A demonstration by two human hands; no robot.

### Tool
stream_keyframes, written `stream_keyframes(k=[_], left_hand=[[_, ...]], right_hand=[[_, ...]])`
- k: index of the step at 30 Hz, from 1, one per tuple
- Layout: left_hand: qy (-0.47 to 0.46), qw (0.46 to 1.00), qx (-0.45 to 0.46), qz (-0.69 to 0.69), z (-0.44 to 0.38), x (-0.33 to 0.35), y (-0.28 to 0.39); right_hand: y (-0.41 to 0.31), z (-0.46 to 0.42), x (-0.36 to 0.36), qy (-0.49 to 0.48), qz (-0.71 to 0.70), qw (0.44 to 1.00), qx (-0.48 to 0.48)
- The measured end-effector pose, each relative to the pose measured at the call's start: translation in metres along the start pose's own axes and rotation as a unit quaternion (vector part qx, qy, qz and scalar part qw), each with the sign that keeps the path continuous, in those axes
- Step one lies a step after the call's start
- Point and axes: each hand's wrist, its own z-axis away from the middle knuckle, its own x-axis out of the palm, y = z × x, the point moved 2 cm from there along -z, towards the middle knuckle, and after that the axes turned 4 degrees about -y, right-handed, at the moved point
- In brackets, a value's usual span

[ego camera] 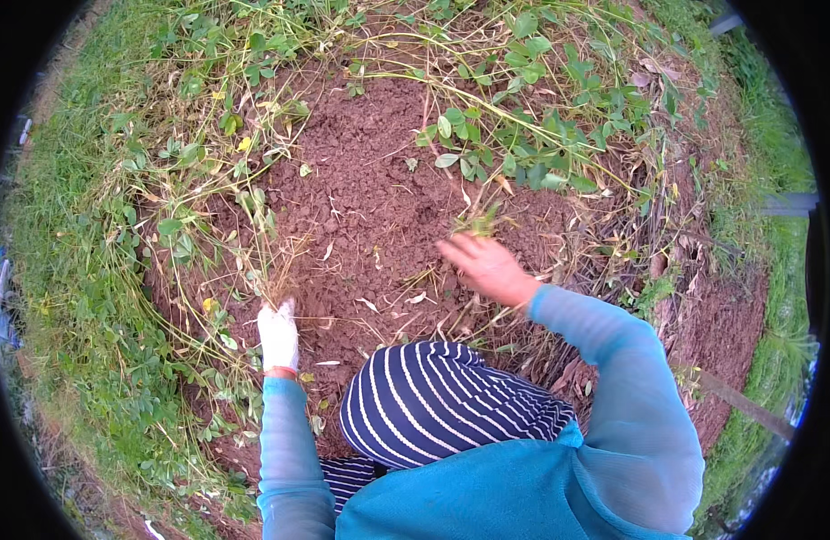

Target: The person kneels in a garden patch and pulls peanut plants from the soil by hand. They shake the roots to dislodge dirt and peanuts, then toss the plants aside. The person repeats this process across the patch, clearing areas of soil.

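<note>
My left hand [278,335], in a white glove, is closed on a tuft of dry stems and roots [283,273] at the left edge of a patch of bare reddish-brown soil [368,162]. Bare and blurred, my right hand [486,267] is over the right side of the soil. Its fingers are extended, and a blurred bit of green grass [482,221] lies just beyond them; whether they touch it is unclear. Dry leaves and straw are scattered between my hands. Leafy green vines [523,128] trail across the far side of the soil.
Dense green vines and grass [138,378] cover the left. Dry stalks and leaf litter [617,250] lie to the right, beside a strip of soil and more grass. A narrow bar [746,401] is at the lower right. My striped-clad knee [422,405] is close below the soil patch.
</note>
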Motion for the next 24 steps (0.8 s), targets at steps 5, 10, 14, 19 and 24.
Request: stream_keyframes(k=[5, 10, 14, 19, 24], left_hand=[[-0.027, 0.996, -0.026, 0.086, 0.013, 0.011, -0.009], [-0.069, 0.997, -0.009, 0.040, 0.020, 0.026, -0.004], [-0.120, 0.990, -0.011, 0.069, 0.018, 0.039, 0.001], [-0.166, 0.982, 0.063, 0.057, 0.013, 0.059, 0.006], [-0.204, 0.969, -0.044, 0.130, 0.011, 0.062, 0.019]], right_hand=[[-0.025, -0.018, 0.041, -0.069, 0.025, 0.997, 0.003], [-0.035, -0.021, 0.056, -0.105, -0.106, 0.980, 0.131], [-0.039, -0.026, 0.058, -0.167, -0.259, 0.919, 0.245], [-0.066, -0.027, 0.047, -0.188, -0.377, 0.870, 0.254], [-0.062, -0.023, 0.044, -0.033, -0.549, 0.765, 0.335]])
